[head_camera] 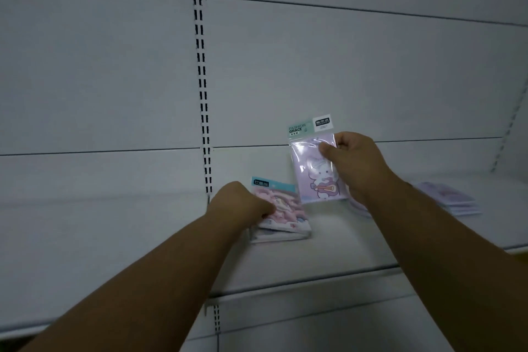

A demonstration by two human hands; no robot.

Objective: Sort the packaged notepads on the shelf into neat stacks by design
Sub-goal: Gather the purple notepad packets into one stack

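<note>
Right hand (353, 164) pinches a packaged notepad (317, 164), lilac cover with a cartoon figure and guitar, by its upper right edge; pack held upright, clear of the shelf (328, 254). Left hand (238, 204) rests curled on the pink stack (281, 213), fingers over its left edge; whether it grips the top pack or only steadies the pile cannot be told.

Pink stack is the landmark. It lies flat on the shelf, several packs deep, edges roughly squared. The held lilac pack hangs just right of and above it. Well right of the pink stack lies a lilac stack (448, 201), low and fanned slightly. Something pale shows between the two, behind the right wrist, mostly hidden.

Judgement: sorting well advanced; two piles formed, one pack in hand, likely bound for the lilac stack. That pile needs squaring.

Slotted upright (203, 111) stands behind, left of the pink stack. Nothing blocks the path rightward.
</note>
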